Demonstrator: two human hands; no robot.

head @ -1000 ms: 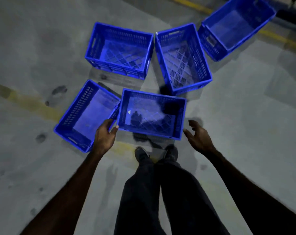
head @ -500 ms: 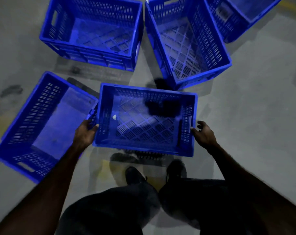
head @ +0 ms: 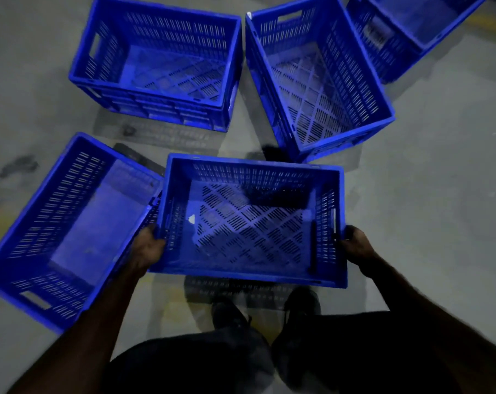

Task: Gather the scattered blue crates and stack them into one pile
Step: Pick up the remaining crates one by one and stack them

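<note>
The near crate point(head: 249, 223) sits on the concrete floor point(head: 440, 223) straight ahead of the person's feet, its long axis running left to right across the body, so each short end wall faces one hand. The left hand point(head: 148, 247) grips the left end wall near its front corner, thumb hooked over the rim; the right hand point(head: 355, 244) grips the right end wall by the handle slot, fingers curled round the outside edge, though the light is dim enough that how far they reach into the slot cannot be told. Both hands are equally near, one per end, which suits a level two-handed lift. Whether the crate has left the floor yet is hard to judge. The left crate point(head: 67, 228) lies angled just beside it, its corner touching or nearly touching the held crate's left wall close to the left hand, so a lift probably needs to go straight up to avoid snagging. Beyond, the far-left crate point(head: 158, 52) stands with its long axis also across the view, and is probably the easiest base to set this one on. The far-middle crate point(head: 318, 78) runs lengthwise away from the person, just beside the held crate's far-right corner, and a fifth crate point(head: 406, 32) lies cut off at the upper right.
</note>
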